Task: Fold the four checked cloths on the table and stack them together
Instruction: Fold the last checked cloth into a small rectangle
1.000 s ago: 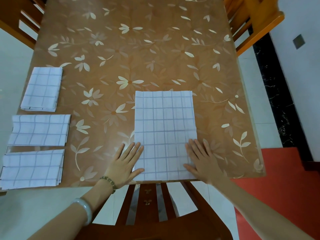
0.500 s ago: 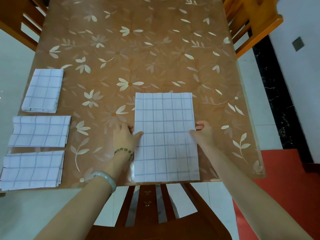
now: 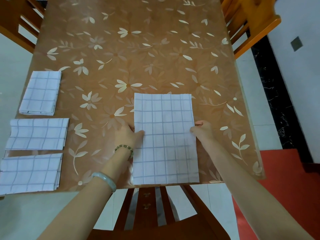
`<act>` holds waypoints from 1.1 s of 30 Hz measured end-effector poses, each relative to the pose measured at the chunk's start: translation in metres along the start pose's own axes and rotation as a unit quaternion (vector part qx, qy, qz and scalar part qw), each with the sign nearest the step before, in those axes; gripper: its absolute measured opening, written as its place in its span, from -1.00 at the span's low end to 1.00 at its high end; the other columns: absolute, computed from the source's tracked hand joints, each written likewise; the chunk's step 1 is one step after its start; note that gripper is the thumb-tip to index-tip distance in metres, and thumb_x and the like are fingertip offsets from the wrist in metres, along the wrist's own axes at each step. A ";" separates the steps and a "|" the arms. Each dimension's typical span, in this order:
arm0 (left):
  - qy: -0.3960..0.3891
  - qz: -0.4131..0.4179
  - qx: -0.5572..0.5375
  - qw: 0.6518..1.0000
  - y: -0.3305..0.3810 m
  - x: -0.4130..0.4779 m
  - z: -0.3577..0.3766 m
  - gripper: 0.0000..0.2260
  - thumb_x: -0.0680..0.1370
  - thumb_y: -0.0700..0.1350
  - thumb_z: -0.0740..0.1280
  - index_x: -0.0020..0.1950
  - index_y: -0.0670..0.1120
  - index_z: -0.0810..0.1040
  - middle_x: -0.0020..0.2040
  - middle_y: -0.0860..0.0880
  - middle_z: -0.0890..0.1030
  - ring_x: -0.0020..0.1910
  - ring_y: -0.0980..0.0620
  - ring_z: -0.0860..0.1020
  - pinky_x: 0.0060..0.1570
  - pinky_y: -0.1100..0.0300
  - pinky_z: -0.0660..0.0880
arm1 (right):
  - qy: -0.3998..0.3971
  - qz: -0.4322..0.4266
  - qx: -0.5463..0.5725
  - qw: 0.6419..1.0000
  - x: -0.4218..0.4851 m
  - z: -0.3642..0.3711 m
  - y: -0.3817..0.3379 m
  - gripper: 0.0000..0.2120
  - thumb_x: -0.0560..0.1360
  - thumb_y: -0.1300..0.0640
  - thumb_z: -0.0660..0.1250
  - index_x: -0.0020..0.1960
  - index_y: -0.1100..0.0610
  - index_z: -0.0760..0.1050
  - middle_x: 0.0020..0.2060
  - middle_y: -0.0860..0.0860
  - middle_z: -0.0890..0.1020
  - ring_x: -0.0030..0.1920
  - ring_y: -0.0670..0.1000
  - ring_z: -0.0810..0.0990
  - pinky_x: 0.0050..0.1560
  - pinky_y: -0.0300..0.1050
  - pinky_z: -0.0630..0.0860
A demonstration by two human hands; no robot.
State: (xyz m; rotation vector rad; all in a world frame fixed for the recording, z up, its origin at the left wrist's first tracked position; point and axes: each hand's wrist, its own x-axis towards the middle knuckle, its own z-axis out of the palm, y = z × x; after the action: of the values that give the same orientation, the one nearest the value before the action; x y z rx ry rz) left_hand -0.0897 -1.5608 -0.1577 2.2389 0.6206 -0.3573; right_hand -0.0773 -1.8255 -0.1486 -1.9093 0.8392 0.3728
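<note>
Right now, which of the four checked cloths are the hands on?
The large cloth at the near table edge, pinched mid-length by left hand and right hand. The three smaller folded ones lie untouched along the left edge.

Both forearms bare, reaching forward from bottom of frame, converging slightly. Left hand (image 3: pixel 129 135) palm down, fingers curled, thumb tip pressed onto left edge of the checked cloth (image 3: pixel 164 139), pinching it. Beaded bracelet (image 3: pixel 125 148) at left wrist, pale jade bangle (image 3: pixel 105 180) lower on forearm. Right hand (image 3: pixel 202 129) curled into loose fist, thumb and fingers pinched on right edge of same cloth, wrist bare. Hands roughly level, at mid-height of cloth.
</note>
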 end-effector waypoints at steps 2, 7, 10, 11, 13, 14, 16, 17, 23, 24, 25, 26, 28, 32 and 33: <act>0.019 0.022 -0.008 1.000 0.004 0.011 -0.003 -0.63 0.32 0.04 0.47 -0.08 -0.17 0.44 -0.19 -0.07 0.54 -0.09 -0.13 0.50 -0.19 0.11 0.39 | 0.026 -0.029 0.014 0.999 0.005 -0.006 -0.006 -0.70 0.44 0.38 0.31 0.15 0.18 0.46 -0.24 -0.05 0.47 -0.24 -0.08 0.48 -0.28 -0.27 0.38; 0.035 0.043 0.006 0.998 0.035 0.052 -0.011 -0.69 0.42 0.03 0.43 0.02 -0.13 0.50 0.01 -0.09 0.56 0.11 -0.13 0.48 0.18 -0.04 0.41 | 0.072 -0.160 -0.053 0.983 0.037 -0.010 -0.031 -0.74 0.44 0.34 0.35 0.12 0.23 0.58 -0.07 0.01 0.57 0.02 0.00 0.51 0.14 -0.19 0.41; 0.043 0.025 0.006 0.999 0.052 0.069 -0.007 -0.71 0.44 0.02 0.41 0.00 -0.12 0.43 0.10 -0.12 0.45 0.14 -0.13 0.42 0.14 0.03 0.40 | 0.059 -0.191 -0.088 0.976 0.061 -0.005 -0.045 -0.75 0.44 0.30 0.39 0.12 0.24 0.60 -0.06 0.04 0.60 0.03 0.02 0.52 0.14 -0.13 0.45; 0.042 0.018 0.002 0.999 0.055 0.073 -0.005 -0.70 0.44 0.01 0.40 0.00 -0.14 0.42 0.12 -0.13 0.44 0.14 -0.14 0.43 0.15 0.00 0.41 | 0.055 -0.193 -0.093 0.975 0.069 -0.003 -0.046 -0.73 0.43 0.27 0.41 0.13 0.23 0.60 -0.01 0.09 0.61 0.04 0.02 0.54 0.11 -0.14 0.46; 0.046 0.012 -0.006 0.999 0.059 0.080 -0.002 -0.67 0.42 0.01 0.39 0.03 -0.18 0.44 0.11 -0.16 0.47 0.11 -0.18 0.46 0.14 -0.09 0.45 | 0.061 -0.192 -0.100 0.974 0.084 0.000 -0.047 -0.70 0.41 0.22 0.44 0.14 0.18 0.60 0.02 0.12 0.61 0.05 0.04 0.56 0.13 -0.10 0.48; 0.050 0.011 -0.007 0.999 0.057 0.086 0.000 -0.68 0.41 0.00 0.38 0.03 -0.18 0.45 0.08 -0.18 0.50 0.09 -0.20 0.47 0.11 -0.11 0.46 | 0.061 -0.190 -0.105 0.974 0.089 0.002 -0.047 -0.69 0.41 0.20 0.45 0.15 0.16 0.60 0.02 0.11 0.61 0.04 0.03 0.57 0.12 -0.10 0.49; 0.060 0.013 -0.002 0.998 0.056 0.093 0.002 -0.70 0.40 -0.03 0.38 0.00 -0.19 0.46 0.02 -0.20 0.54 0.04 -0.22 0.49 0.07 -0.10 0.48 | 0.063 -0.198 -0.122 0.971 0.094 0.005 -0.050 -0.69 0.40 0.15 0.47 0.14 0.12 0.61 0.01 0.07 0.61 0.01 0.02 0.57 0.05 -0.10 0.51; 0.062 0.011 0.001 0.998 0.056 0.095 0.003 -0.70 0.40 -0.04 0.38 -0.01 -0.20 0.46 0.00 -0.20 0.55 0.03 -0.22 0.49 0.05 -0.10 0.48 | 0.063 -0.200 -0.132 0.969 0.095 0.006 -0.052 -0.70 0.40 0.13 0.47 0.13 0.10 0.61 0.01 0.06 0.60 0.00 0.02 0.57 0.02 -0.09 0.52; 0.028 -0.035 -0.026 0.999 0.066 0.096 0.003 -0.84 0.43 -0.16 0.33 -0.32 -0.11 0.40 -0.34 -0.06 0.49 -0.25 -0.09 0.44 -0.27 0.15 0.40 | 0.030 -0.216 -0.185 0.958 0.101 0.013 -0.064 -0.87 0.41 0.25 0.42 -0.03 0.16 0.62 -0.17 0.04 0.58 -0.15 -0.01 0.50 -0.24 -0.30 0.40; 0.024 -0.047 -0.037 0.998 0.067 0.098 0.003 -0.82 0.42 -0.18 0.32 -0.35 -0.09 0.38 -0.38 -0.04 0.46 -0.26 -0.09 0.43 -0.32 0.20 0.36 | 0.013 -0.208 -0.195 0.958 0.101 0.011 -0.068 -0.89 0.42 0.28 0.41 -0.05 0.21 0.63 -0.25 0.00 0.57 -0.18 -0.01 0.50 -0.33 -0.41 0.35; 0.021 -0.056 -0.045 0.997 0.067 0.099 0.003 -0.81 0.42 -0.20 0.31 -0.37 -0.08 0.38 -0.40 -0.01 0.43 -0.27 -0.08 0.41 -0.36 0.23 0.32 | -0.001 -0.202 -0.202 0.958 0.101 0.009 -0.072 -0.90 0.42 0.31 0.39 -0.07 0.25 0.63 -0.28 0.00 0.59 -0.20 -0.01 0.50 -0.39 -0.47 0.32; 0.019 -0.061 -0.053 0.997 0.067 0.099 0.002 -0.81 0.42 -0.21 0.31 -0.37 -0.07 0.38 -0.41 0.00 0.41 -0.27 -0.07 0.40 -0.39 0.25 0.29 | -0.012 -0.196 -0.202 0.959 0.100 0.008 -0.074 -0.89 0.41 0.34 0.36 -0.09 0.27 0.63 -0.28 0.04 0.62 -0.22 0.01 0.51 -0.39 -0.47 0.34; 0.014 -0.056 -0.077 0.995 0.066 0.098 -0.002 -0.79 0.42 -0.21 0.34 -0.37 -0.06 0.37 -0.41 0.00 0.40 -0.30 -0.05 0.37 -0.39 0.25 0.27 | -0.028 -0.191 -0.192 0.962 0.096 0.004 -0.078 -0.87 0.39 0.35 0.31 -0.12 0.29 0.62 -0.29 0.07 0.62 -0.23 0.05 0.53 -0.32 -0.28 0.38; -0.028 0.000 -0.134 0.991 0.069 0.095 -0.020 -0.80 0.45 -0.19 0.42 -0.30 -0.08 0.43 -0.40 -0.03 0.44 -0.41 0.03 0.38 -0.36 0.26 0.34 | -0.055 -0.160 -0.076 0.983 0.085 -0.004 -0.082 -0.98 0.46 0.24 0.30 -0.14 0.15 0.47 -0.29 -0.05 0.47 -0.26 -0.05 0.46 -0.28 -0.25 0.36; -0.035 0.009 -0.154 0.987 0.070 0.094 -0.025 -0.84 0.45 -0.21 0.43 -0.25 -0.11 0.46 -0.40 -0.05 0.45 -0.44 0.04 0.38 -0.36 0.26 0.37 | -0.062 -0.157 -0.042 0.985 0.084 -0.007 -0.083 -0.95 0.45 0.24 0.31 -0.13 0.13 0.46 -0.26 -0.04 0.49 -0.21 -0.03 0.49 -0.20 -0.21 0.42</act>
State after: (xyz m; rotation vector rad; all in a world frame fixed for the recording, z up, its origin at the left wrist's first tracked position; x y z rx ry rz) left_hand 0.0289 -1.5532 -0.1392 1.9284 0.5752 -0.3064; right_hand 0.0399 -1.8415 -0.1391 -2.0344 0.4366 0.3352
